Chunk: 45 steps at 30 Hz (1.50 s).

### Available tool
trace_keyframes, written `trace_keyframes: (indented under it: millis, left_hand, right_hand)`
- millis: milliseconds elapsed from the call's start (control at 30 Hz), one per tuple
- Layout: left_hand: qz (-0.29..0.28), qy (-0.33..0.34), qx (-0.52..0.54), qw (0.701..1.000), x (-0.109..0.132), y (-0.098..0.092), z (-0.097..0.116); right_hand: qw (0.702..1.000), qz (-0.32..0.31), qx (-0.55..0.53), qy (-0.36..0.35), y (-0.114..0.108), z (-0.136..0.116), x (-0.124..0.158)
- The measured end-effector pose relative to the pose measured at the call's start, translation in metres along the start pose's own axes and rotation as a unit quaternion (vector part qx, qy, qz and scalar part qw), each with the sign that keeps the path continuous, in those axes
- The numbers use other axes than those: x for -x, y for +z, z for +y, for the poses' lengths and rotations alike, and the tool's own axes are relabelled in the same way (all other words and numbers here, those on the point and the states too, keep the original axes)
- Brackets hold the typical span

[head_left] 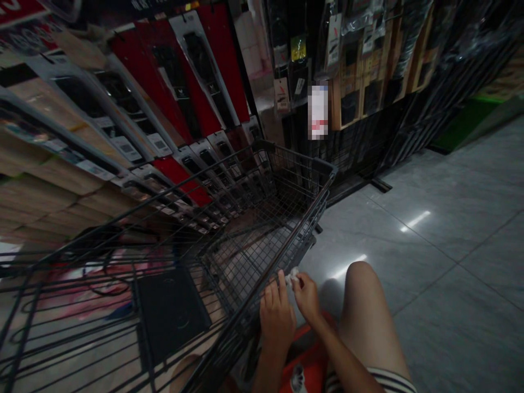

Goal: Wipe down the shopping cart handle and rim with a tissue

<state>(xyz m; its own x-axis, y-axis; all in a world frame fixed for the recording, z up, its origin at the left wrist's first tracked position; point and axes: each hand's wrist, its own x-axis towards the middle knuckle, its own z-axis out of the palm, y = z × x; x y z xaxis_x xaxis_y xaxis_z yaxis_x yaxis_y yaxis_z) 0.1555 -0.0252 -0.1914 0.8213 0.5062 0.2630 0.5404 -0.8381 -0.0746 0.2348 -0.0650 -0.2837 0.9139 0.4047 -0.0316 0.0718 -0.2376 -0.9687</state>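
White crumpled tissue-like material (292,275) is pinched in the right hand (307,298); the left hand (277,314) lies open beside the black wire shopping cart (326,166); a slack pinch could drop the material.

Running into the wire shopping cart (301,228) just beside the left hand (278,314), and into the right knee (362,278) near the right hand (306,297). Finding free room over the cart's rim and, beyond the knee, above the tiled floor (450,229); meeting hanging packages (207,71) past the cart.
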Motion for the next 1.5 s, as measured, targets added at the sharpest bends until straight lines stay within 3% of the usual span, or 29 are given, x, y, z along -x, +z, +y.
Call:
trace_keyframes:
  millis: [133, 300, 500, 600, 833, 933, 1067, 1200, 1333, 1500]
  left_hand:
    - [-0.008, -0.030, -0.011, 0.999, 0.007, -0.008, 0.010]
    - [0.033, -0.047, 0.002, 0.998, 0.030, -0.017, 0.017]
    - [0.109, -0.069, -0.008, 0.992, 0.058, -0.024, -0.001]
    - [0.105, -0.084, -0.035, 0.990, 0.063, -0.025, -0.010]
    - [-0.008, -0.047, -0.019, 0.999, 0.052, -0.018, -0.012]
    - [0.014, -0.058, 0.015, 0.998, 0.045, -0.009, -0.011]
    - [0.051, -0.059, 0.034, 0.996, 0.041, -0.001, -0.012]
    - [0.057, -0.036, 0.039, 0.997, 0.039, -0.006, -0.015]
    - [0.053, -0.027, 0.044, 0.997, 0.032, -0.012, -0.018]
    - [0.047, -0.027, 0.036, 0.998, 0.025, -0.011, -0.016]
  right_hand:
    - [0.996, -0.019, -0.083, 0.034, 0.008, -0.002, 0.010]
    - [0.995, 0.008, -0.098, 0.026, 0.014, -0.010, 0.015]
    - [0.995, -0.003, -0.102, -0.004, 0.012, -0.022, 0.021]
    - [0.993, -0.012, -0.119, -0.022, 0.010, -0.036, 0.022]
    - [0.989, -0.048, -0.128, -0.048, 0.003, -0.070, 0.027]
    - [0.991, -0.046, -0.111, -0.062, 0.004, -0.067, 0.025]
    - [0.994, -0.036, -0.067, -0.073, 0.008, -0.045, 0.017]
    - [0.993, -0.038, -0.014, -0.109, 0.011, -0.028, 0.008]
    - [0.988, -0.059, 0.017, -0.143, 0.010, -0.028, 0.002]
    - [0.989, -0.035, 0.030, -0.143, 0.011, -0.027, -0.002]
